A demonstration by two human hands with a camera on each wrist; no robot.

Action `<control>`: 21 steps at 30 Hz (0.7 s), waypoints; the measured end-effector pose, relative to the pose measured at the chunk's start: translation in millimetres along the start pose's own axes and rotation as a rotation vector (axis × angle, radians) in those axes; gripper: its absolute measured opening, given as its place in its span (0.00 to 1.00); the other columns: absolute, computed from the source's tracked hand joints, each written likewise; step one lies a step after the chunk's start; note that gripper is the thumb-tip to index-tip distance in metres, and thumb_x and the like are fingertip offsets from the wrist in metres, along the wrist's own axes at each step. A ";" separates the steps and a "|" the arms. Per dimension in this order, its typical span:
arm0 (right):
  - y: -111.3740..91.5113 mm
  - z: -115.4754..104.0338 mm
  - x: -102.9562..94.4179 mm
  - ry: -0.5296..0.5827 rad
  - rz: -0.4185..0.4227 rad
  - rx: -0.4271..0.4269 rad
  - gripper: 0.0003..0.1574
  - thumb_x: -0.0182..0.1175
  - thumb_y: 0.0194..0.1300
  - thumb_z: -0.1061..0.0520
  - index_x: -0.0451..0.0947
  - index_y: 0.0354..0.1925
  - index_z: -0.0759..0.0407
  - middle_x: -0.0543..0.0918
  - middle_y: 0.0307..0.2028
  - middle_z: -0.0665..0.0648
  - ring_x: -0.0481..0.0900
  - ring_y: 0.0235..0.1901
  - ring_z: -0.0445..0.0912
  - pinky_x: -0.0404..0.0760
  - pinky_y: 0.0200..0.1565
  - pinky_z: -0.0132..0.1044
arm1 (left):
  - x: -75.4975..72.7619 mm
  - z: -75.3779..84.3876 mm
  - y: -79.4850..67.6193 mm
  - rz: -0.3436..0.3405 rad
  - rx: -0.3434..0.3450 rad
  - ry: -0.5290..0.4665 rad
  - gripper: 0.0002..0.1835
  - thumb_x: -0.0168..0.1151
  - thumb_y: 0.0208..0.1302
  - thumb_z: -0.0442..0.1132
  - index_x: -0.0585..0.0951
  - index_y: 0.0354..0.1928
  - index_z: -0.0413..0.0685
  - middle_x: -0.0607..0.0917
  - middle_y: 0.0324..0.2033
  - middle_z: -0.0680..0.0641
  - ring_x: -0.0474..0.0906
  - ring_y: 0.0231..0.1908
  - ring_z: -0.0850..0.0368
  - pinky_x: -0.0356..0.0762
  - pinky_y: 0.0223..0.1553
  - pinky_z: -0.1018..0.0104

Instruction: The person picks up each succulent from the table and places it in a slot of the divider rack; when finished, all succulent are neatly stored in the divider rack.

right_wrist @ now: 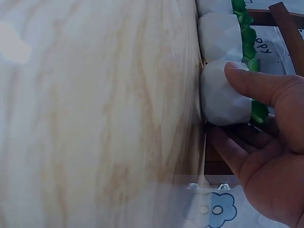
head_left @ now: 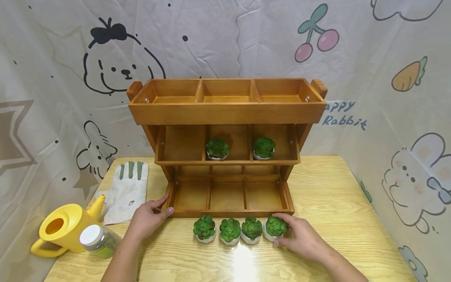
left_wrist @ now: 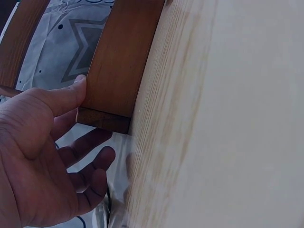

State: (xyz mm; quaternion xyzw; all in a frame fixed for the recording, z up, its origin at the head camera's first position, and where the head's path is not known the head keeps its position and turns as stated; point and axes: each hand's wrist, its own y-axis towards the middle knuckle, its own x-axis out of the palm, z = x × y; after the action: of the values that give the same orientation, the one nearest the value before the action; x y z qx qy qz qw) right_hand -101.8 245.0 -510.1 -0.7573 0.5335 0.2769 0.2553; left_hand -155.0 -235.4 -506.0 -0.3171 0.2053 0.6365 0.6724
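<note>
1. Head view: right hand (head_left: 301, 236) grips the rightmost potted plant (head_left: 276, 226), on the table (head_left: 327, 196) before the wooden shelf (head_left: 227, 113).
2. Left hand (head_left: 148, 218) seems to pinch the shelf's lower corner (left_wrist: 105, 114), its grip partly hidden.

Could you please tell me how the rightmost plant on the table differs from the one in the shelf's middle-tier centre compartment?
The table plant stands on the tabletop, while the shelf plant sits in the wooden shelf. The right hand holds the table plant; no hand touches the shelf plant. The table plant looks brighter green, the shelf plant darker. Both are leafy and green, in white pots.
</note>
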 end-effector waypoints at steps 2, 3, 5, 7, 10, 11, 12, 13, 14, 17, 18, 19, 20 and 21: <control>-0.3 -0.2 0.1 0.005 0.003 0.006 0.48 0.83 0.51 0.52 0.75 0.68 0.54 0.85 0.56 0.57 0.85 0.54 0.54 0.83 0.54 0.47 | 0.1 -0.1 0.0 -0.002 0.000 0.001 0.33 0.70 0.69 0.53 0.74 0.74 0.56 0.84 0.50 0.42 0.79 0.41 0.52 0.76 0.39 0.58; -0.3 -0.4 0.0 0.008 0.004 0.009 0.48 0.83 0.51 0.52 0.75 0.68 0.54 0.85 0.56 0.57 0.85 0.53 0.54 0.83 0.54 0.46 | 0.1 -0.1 0.0 -0.001 0.001 0.002 0.33 0.70 0.69 0.53 0.74 0.73 0.56 0.84 0.49 0.42 0.79 0.41 0.52 0.76 0.39 0.57; -0.6 -0.9 -0.4 0.015 0.004 0.016 0.48 0.82 0.51 0.52 0.75 0.68 0.54 0.85 0.56 0.56 0.85 0.53 0.54 0.83 0.53 0.45 | 0.1 -0.3 -0.1 -0.001 0.002 0.006 0.33 0.70 0.69 0.53 0.75 0.73 0.56 0.84 0.49 0.42 0.79 0.41 0.52 0.77 0.40 0.57; -0.9 -2.0 -1.6 0.030 0.004 0.013 0.47 0.82 0.52 0.53 0.75 0.68 0.55 0.85 0.56 0.57 0.86 0.53 0.54 0.84 0.53 0.44 | 0.1 -0.3 0.0 0.000 0.003 0.008 0.33 0.70 0.69 0.53 0.75 0.73 0.57 0.84 0.49 0.43 0.79 0.41 0.52 0.77 0.40 0.57; -1.2 -4.2 -4.4 0.052 0.004 0.001 0.46 0.82 0.53 0.52 0.75 0.68 0.56 0.84 0.56 0.57 0.86 0.53 0.55 0.84 0.52 0.42 | 0.1 -0.3 0.3 0.001 0.003 0.006 0.33 0.70 0.69 0.53 0.75 0.73 0.57 0.84 0.48 0.43 0.79 0.42 0.52 0.77 0.40 0.57; -1.3 -5.4 -5.4 0.060 0.005 -0.004 0.46 0.82 0.53 0.52 0.76 0.67 0.56 0.84 0.56 0.57 0.86 0.53 0.55 0.84 0.52 0.42 | 0.1 -0.4 0.3 0.000 0.003 0.005 0.33 0.70 0.69 0.53 0.75 0.73 0.57 0.84 0.48 0.43 0.79 0.41 0.52 0.76 0.39 0.57; -1.2 -6.5 -6.3 0.068 0.007 -0.009 0.46 0.82 0.53 0.52 0.76 0.67 0.56 0.84 0.56 0.57 0.86 0.53 0.55 0.84 0.52 0.41 | 0.1 -0.5 0.5 0.000 0.002 0.005 0.33 0.70 0.69 0.53 0.75 0.73 0.57 0.84 0.47 0.43 0.79 0.41 0.52 0.76 0.39 0.57; -1.0 -7.6 -7.0 0.074 0.010 -0.012 0.45 0.82 0.53 0.51 0.76 0.67 0.55 0.84 0.56 0.57 0.86 0.52 0.54 0.84 0.51 0.40 | 0.2 -0.6 0.5 0.001 0.002 0.005 0.33 0.70 0.69 0.54 0.75 0.73 0.57 0.84 0.47 0.43 0.79 0.41 0.52 0.76 0.39 0.58; -0.8 -8.8 -7.6 0.074 0.014 -0.019 0.45 0.82 0.53 0.51 0.76 0.66 0.55 0.85 0.55 0.56 0.86 0.51 0.54 0.84 0.51 0.40 | 0.2 -0.7 0.6 0.001 0.002 0.006 0.33 0.70 0.69 0.54 0.75 0.74 0.57 0.84 0.46 0.43 0.79 0.41 0.52 0.76 0.38 0.58; -0.5 -12.6 -8.9 0.066 0.030 -0.035 0.45 0.82 0.52 0.48 0.77 0.66 0.54 0.85 0.53 0.55 0.86 0.50 0.53 0.85 0.50 0.40 | 0.2 -0.8 0.8 0.003 0.004 0.009 0.33 0.70 0.69 0.53 0.75 0.74 0.57 0.83 0.45 0.44 0.79 0.40 0.52 0.76 0.38 0.58; -0.5 -13.7 -9.2 0.060 0.036 -0.037 0.45 0.83 0.52 0.47 0.77 0.65 0.53 0.86 0.53 0.54 0.86 0.50 0.53 0.85 0.50 0.39 | 0.2 -0.7 0.7 0.004 0.004 0.010 0.33 0.70 0.69 0.53 0.75 0.73 0.57 0.83 0.45 0.44 0.79 0.40 0.52 0.76 0.38 0.58; -0.7 -14.8 -9.4 0.054 0.041 -0.036 0.45 0.83 0.51 0.47 0.78 0.65 0.52 0.86 0.52 0.54 0.86 0.49 0.53 0.85 0.49 0.39 | 0.3 -0.6 0.7 0.005 0.004 0.011 0.33 0.70 0.69 0.53 0.75 0.73 0.57 0.83 0.44 0.44 0.79 0.40 0.52 0.76 0.38 0.57; -0.9 -15.8 -9.7 0.046 0.047 -0.037 0.45 0.83 0.51 0.46 0.78 0.65 0.51 0.86 0.52 0.53 0.86 0.49 0.52 0.85 0.49 0.39 | 0.3 -0.6 0.7 0.004 0.005 0.011 0.33 0.70 0.69 0.53 0.75 0.73 0.56 0.83 0.44 0.44 0.79 0.40 0.52 0.76 0.39 0.57; -1.2 -16.8 -10.0 0.039 0.053 -0.032 0.45 0.83 0.51 0.46 0.78 0.65 0.50 0.86 0.52 0.52 0.86 0.49 0.52 0.85 0.49 0.39 | 0.4 -0.5 0.7 0.005 0.004 0.011 0.33 0.70 0.69 0.53 0.75 0.73 0.56 0.83 0.44 0.44 0.79 0.40 0.52 0.76 0.39 0.57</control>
State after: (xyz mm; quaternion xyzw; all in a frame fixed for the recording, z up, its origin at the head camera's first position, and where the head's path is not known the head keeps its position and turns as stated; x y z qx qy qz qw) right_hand -100.9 240.6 -491.0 -0.7523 0.5536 0.2772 0.2252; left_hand -155.6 -235.5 -506.7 -0.3188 0.2110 0.6360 0.6703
